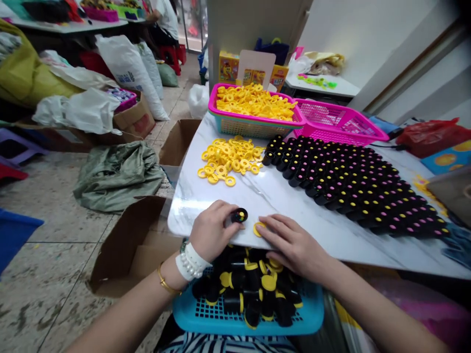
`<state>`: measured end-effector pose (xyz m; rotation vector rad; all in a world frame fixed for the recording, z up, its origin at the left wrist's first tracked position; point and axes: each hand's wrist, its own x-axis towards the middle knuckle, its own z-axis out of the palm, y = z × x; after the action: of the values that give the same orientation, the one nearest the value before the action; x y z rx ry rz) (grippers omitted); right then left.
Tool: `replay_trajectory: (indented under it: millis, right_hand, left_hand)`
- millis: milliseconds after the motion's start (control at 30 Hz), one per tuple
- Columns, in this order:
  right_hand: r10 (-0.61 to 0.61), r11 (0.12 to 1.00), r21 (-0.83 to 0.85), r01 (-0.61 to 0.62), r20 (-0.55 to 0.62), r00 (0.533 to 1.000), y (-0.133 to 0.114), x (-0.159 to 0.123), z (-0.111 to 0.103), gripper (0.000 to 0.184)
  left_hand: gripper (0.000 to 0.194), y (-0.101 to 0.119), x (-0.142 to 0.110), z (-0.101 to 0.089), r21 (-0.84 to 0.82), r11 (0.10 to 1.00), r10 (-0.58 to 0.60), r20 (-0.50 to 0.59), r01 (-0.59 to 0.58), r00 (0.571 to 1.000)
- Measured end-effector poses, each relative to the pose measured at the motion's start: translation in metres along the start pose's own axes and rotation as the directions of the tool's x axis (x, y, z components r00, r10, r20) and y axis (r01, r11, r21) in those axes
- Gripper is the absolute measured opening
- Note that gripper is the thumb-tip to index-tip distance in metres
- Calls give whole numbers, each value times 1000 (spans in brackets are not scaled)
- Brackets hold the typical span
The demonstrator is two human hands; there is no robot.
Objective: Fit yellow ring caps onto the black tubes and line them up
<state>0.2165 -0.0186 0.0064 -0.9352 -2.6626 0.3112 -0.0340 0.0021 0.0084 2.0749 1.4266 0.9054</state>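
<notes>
Near the table's front edge, my left hand (211, 230) is closed around a small black cylinder (240, 215), whose round end shows a yellow centre. Beside it, my right hand (290, 240) has its fingers stretched out, the fingertips resting on a flat yellow ring (259, 229) on the tabletop. Its thumb is apart from the ring. Below both hands, a blue basket (312, 314) holds black cylinders with yellow caps. Farther back lies a loose pile of yellow rings (233, 158). To its right stand rows of black cylinders (342, 179) with yellow or pink centres.
A pink-rimmed basket (211, 100) full of yellow pieces stands at the back of the white marbled table (191, 196). Next to it is another pink basket (342, 120). Cardboard boxes (127, 250) and sacks (121, 171) sit on the floor at left. A person (167, 22) sits farther off.
</notes>
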Motion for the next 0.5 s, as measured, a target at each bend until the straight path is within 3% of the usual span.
replay_trajectory:
  millis: [67,167,267,367,500]
  right_hand:
    - [58,989,138,-42,-109,992,-11,-7,0,29]
    - [255,907,386,-170,-181,950,-19,2,-11,15]
    - [430,819,479,-317,-147,891,-16,19,-23,21]
    - [518,738,538,-409,-62,853,-10,31,-26,33]
    - [547,705,542,-457,-5,837,-5,40,-27,17]
  left_hand:
    - [28,7,3,9,7,1000,8,49,-9,999]
    - [23,17,6,21,38,998,52,129,-58,990]
    - [22,22,9,28,49,993,95,154,-104,983]
    - [21,22,9,29,56,991,108,153,-118,982]
    - [22,21,9,29,52,992,106,161,-115,981]
